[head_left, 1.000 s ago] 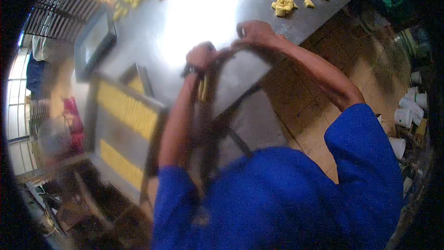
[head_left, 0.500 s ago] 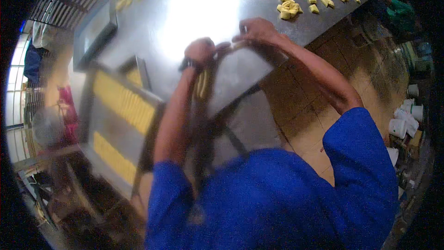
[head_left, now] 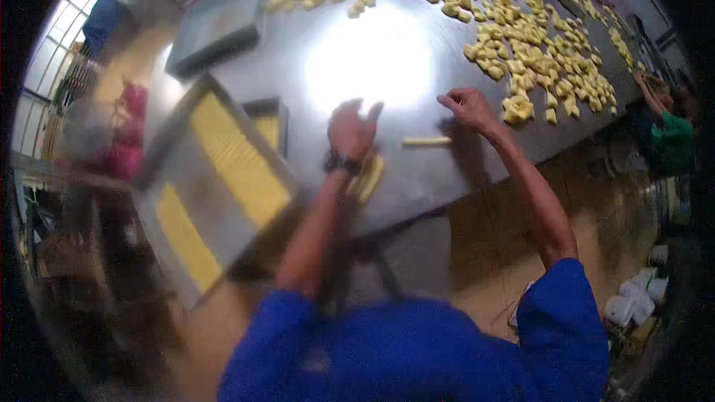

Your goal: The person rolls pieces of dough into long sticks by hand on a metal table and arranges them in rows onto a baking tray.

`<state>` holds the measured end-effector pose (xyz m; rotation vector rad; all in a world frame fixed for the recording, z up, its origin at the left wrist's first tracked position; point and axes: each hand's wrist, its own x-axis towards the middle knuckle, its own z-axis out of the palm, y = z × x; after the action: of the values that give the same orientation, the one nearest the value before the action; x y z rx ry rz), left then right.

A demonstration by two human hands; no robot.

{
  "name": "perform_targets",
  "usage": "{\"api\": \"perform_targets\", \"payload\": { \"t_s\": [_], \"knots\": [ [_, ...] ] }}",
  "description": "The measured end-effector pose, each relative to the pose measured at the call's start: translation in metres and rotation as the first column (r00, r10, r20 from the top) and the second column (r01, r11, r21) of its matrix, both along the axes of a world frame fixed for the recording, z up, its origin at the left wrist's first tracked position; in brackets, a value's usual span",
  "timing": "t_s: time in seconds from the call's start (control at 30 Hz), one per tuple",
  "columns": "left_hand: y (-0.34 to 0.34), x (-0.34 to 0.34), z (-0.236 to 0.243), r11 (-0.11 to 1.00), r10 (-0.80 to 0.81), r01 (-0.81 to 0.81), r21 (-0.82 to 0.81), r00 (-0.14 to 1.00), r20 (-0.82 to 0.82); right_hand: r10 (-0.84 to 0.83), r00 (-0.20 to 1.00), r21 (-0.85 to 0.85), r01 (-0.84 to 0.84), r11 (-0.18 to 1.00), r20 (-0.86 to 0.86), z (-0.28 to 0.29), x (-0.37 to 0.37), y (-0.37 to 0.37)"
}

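A short pale dough stick (head_left: 427, 142) lies on the steel table (head_left: 298, 52), in the space between my two hands. To the left of it my left hand (head_left: 352, 130) hovers at the tabletop, thumb apart from the fingers, holding nothing. A few more dough sticks (head_left: 369, 179) lie beside my left wrist, partly covered by it and blurred. My right hand (head_left: 473, 110) is above and to the right of the single stick, its fingers curled to a pinch. Whatever may be between those fingertips is too small to make out.
A large tray (head_left: 223, 234) with rows of yellow dough sticks sits at the left, overlapping a smaller tray (head_left: 275, 108). Behind is a dark, deep tray (head_left: 216, 30). Many dough pieces (head_left: 544, 52) cover the table's far right. A green-sleeved person (head_left: 674, 130) works at the right.
My hands, close together before, have moved apart. A dough stick now shows on the table between them. My left fingers have spread, and the view has shifted to show more of the table.
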<state>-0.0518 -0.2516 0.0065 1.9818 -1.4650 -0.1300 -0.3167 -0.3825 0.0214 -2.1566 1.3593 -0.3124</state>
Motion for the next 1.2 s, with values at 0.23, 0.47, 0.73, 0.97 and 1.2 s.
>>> {"api": "perform_targets", "payload": {
  "t_s": [0.23,0.47,0.73,0.97,1.2],
  "knots": [
    [0.023,0.034,-0.037,0.984,0.145,-0.156,0.083,0.981,0.13,-0.093,0.937,0.157,0.042,0.987,0.336,-0.022,0.122,-0.105],
    [0.017,0.034,-0.034,0.975,0.143,-0.157,0.157,0.985,0.101,-0.183,0.969,-0.272,0.223,0.936,0.166,-0.067,0.222,-0.264],
    [0.01,0.033,-0.034,0.964,0.115,-0.147,0.221,0.982,0.152,-0.182,0.972,-0.292,0.219,0.931,0.149,-0.068,0.252,-0.306],
    [0.016,0.032,-0.034,0.979,0.14,-0.155,0.13,0.983,0.121,-0.371,0.531,0.231,0.313,0.921,0.762,-0.049,0.196,-0.115],
    [0.028,0.025,-0.005,0.996,0.005,-0.053,-0.071,0.837,-0.548,-0.187,0.734,0.254,0.021,0.967,0.652,0.005,0.12,0.034]
  ]
}}
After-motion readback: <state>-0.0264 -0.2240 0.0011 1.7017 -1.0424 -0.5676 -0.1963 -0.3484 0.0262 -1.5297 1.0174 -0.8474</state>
